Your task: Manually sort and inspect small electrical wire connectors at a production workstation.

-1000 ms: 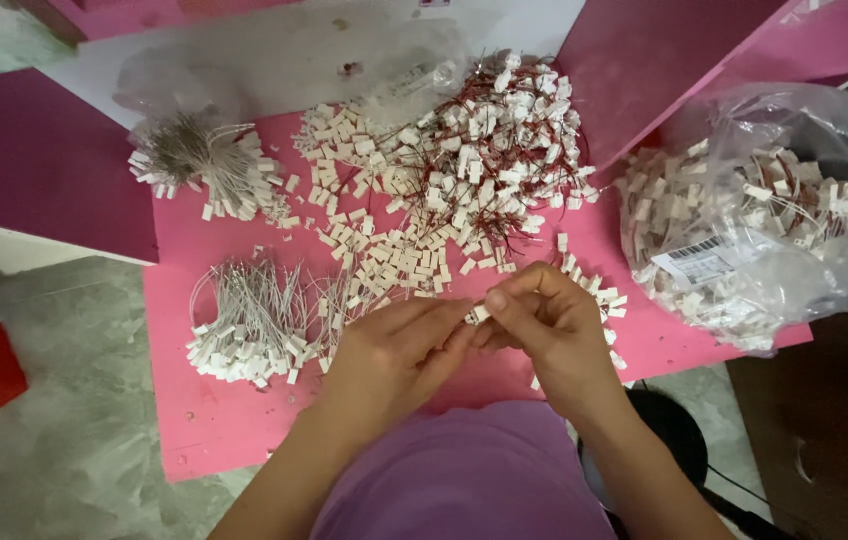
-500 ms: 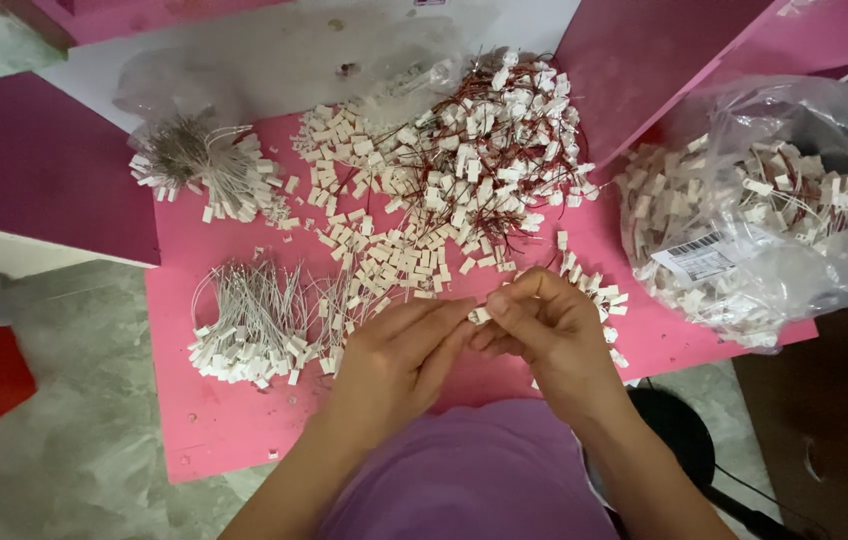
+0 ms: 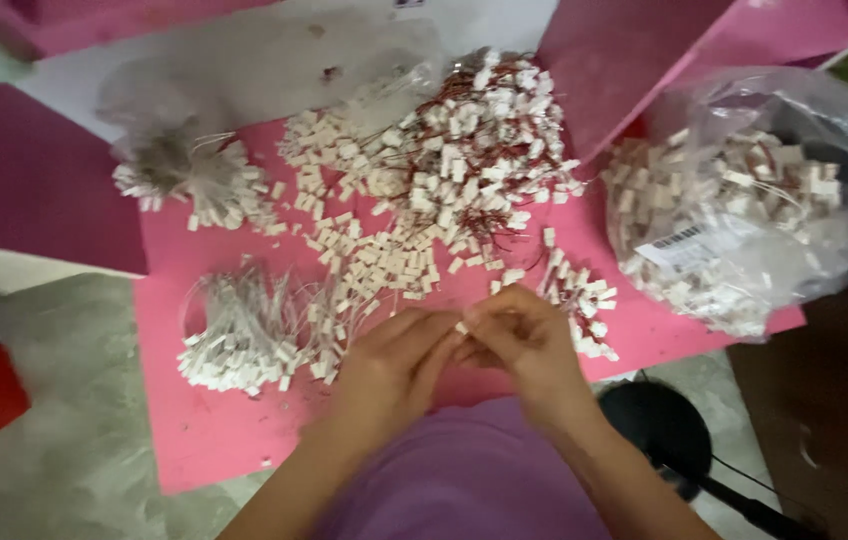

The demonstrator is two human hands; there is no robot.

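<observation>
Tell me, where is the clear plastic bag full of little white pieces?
In the head view, the clear plastic bag lies at the right edge of the pink board, right of the wired heap and beyond the right hand.

Soft, even daylight, faint shadows; the whole view is slightly motion-blurred, perhaps worst at the edges.

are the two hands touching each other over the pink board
Touching. The head view shows the left hand and right hand meeting at the fingertips, pinching a small white plastic connector above the pink board.

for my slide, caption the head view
Both hands pinch a small white connector over a pink board.
</observation>
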